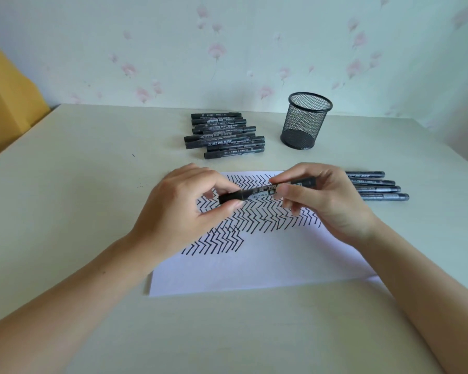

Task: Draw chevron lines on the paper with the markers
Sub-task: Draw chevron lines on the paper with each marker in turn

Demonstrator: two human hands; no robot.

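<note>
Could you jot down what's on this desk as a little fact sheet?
held marker: black marker, level above the paper
left hand: pinches its cap end
right hand: grips the barrel
paper: white sheet, chevron rows over its far half, near half blank
far pile: black markers, capped, behind the paper
right row: four markers
holder: black mesh pen cup, upright, looks empty

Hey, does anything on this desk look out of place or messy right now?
The mesh pen cup stands upright with no markers visible inside it, while markers lie loose: a pile behind the paper and a row to its right. Both hands, left and right, hold one marker. Nothing spilled or damaged.
</note>
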